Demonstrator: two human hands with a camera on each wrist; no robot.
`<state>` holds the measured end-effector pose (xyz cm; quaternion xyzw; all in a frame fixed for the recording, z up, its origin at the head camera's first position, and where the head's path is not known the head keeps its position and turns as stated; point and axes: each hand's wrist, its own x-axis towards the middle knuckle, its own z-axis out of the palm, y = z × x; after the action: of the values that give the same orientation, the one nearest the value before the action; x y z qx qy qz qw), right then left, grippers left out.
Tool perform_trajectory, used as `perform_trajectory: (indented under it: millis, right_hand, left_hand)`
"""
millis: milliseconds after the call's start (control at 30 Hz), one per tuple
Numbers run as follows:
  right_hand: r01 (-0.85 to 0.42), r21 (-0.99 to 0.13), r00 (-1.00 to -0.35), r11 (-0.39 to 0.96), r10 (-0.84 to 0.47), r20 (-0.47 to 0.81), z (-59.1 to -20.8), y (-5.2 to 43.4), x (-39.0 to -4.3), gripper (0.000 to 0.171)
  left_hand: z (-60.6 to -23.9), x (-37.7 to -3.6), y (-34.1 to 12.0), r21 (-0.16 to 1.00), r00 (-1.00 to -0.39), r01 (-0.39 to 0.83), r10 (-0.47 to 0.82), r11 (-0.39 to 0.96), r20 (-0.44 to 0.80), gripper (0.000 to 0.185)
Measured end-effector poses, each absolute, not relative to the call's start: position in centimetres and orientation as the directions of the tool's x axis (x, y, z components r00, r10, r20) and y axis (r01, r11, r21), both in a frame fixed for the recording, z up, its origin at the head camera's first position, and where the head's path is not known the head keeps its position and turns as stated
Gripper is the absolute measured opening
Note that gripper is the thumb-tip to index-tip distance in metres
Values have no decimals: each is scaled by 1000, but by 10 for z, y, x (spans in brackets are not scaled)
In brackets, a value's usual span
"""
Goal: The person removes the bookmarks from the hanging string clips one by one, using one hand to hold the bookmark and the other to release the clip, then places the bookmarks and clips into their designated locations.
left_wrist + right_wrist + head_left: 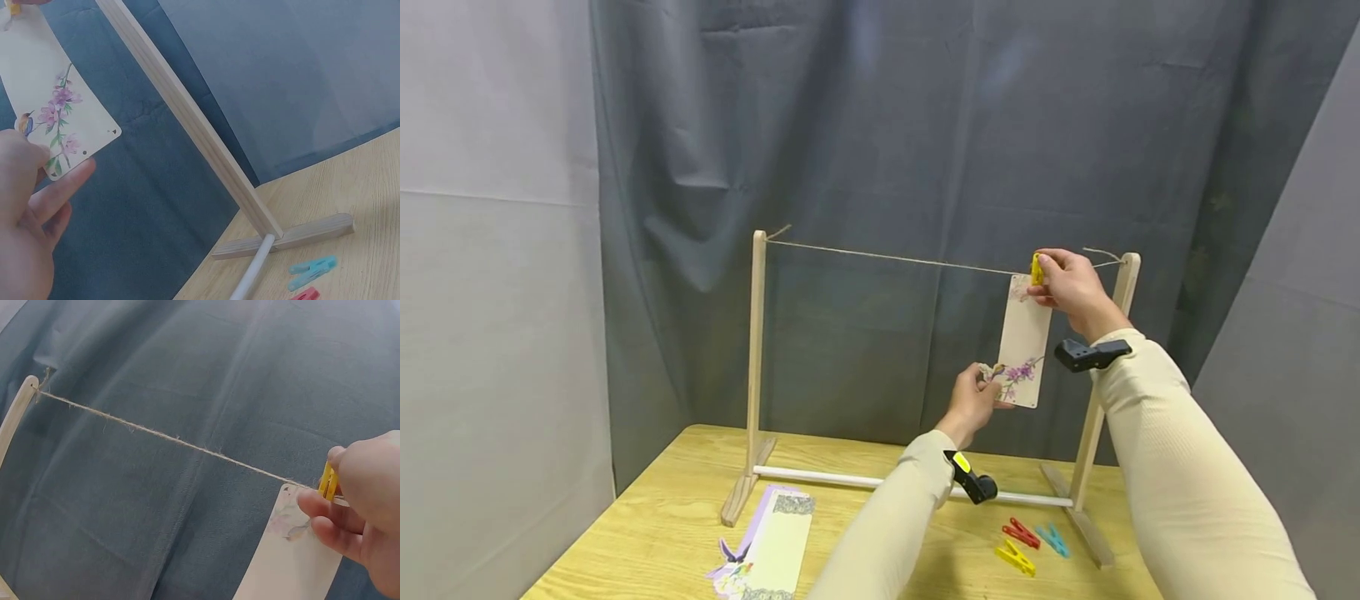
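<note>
A cream bookmark-like card [1024,333] with purple flowers and a small bird hangs upright at the twine [887,257], near the right post. My right hand [1071,287] pinches a yellow clothespin [1037,269] at the card's top edge, over the twine; in the right wrist view the clothespin [328,481] straddles the line there. Low on the card, my left hand [973,404] pinches its lower left corner, thumb in front and fingers behind, as the left wrist view shows with the printed flowers [59,106] beside the thumb.
A wooden frame with a left post [756,350], right post [1093,417] and white crossbar [820,477] stands on the table [647,517]. Red [1021,533], blue [1053,540] and yellow [1015,557] clothespins lie front right. Lace-printed and purple cards [781,546] lie front left.
</note>
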<state>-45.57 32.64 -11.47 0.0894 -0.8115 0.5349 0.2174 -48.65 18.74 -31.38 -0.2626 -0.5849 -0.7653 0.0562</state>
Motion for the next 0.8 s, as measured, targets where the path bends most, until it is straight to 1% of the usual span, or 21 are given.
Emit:
perform_trajectory:
  millis: [200,300,433,600,800]
  right_hand:
    - [-402,-817,-889,413,36,456,-116,326,-455,52]
    - [-417,-800,-878,431,36,477,-117,325,-455,50]
    - [-438,-792,-854,425,78,515,-118,322,-456,47]
    - [-452,-804,-820,386,174,545,-122,319,-458,43]
    - [-441,-839,-824,317,227,519,-127,320,-461,44]
  left_hand:
    - [-315,-490,180,850,-844,417,210,-322,494,10]
    - [-315,-490,177,850,-846,422,201,-315,494,11]
    - [-315,-489,176,852,-847,416,205,-317,490,12]
    - [-315,-491,177,838,-836,430,201,-336,510,14]
    - [-316,-492,178,831,-840,442,168,-337,515,14]
